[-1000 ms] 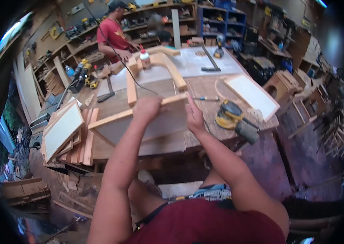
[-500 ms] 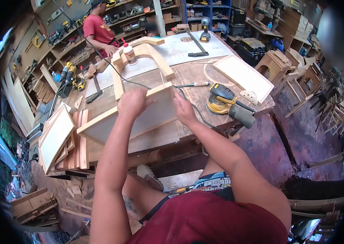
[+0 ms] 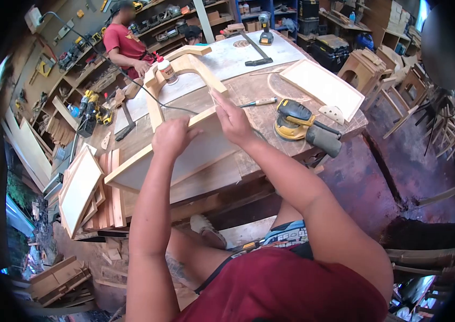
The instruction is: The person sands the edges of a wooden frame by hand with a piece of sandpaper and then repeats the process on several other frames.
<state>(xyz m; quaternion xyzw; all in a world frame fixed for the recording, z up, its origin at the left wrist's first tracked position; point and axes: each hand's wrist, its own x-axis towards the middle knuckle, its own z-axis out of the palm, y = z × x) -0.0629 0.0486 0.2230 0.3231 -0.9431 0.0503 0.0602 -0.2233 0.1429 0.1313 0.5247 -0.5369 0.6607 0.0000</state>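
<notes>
A shallow wooden frame with a pale panel [image 3: 198,150] is tilted up on the near edge of the workbench. My left hand [image 3: 171,138] grips its upper rail, fingers wrapped over the wood. My right hand [image 3: 233,121] lies against the frame's right end, its fingers stretched out and pointing up and left. Just beyond the frame is a curved wooden piece [image 3: 206,75], with a white glue bottle with a red cap [image 3: 166,70] beside it. To the right of my right hand lies a yellow and black sander [image 3: 294,121]; a pencil-like tool [image 3: 260,102] lies nearer.
Stacked framed panels [image 3: 80,188] lean at the bench's left end. Another white panel [image 3: 321,88] lies at the right. Behind are a clamp [image 3: 257,51], a drill [image 3: 265,29] and a hammer [image 3: 126,121]. A person in red [image 3: 123,43] stands across the bench [image 3: 243,161]; a cable crosses it.
The view has shifted. My right hand has slid up along the frame's right end, its fingertips now above the upper rail. My left hand still grips the rail.
</notes>
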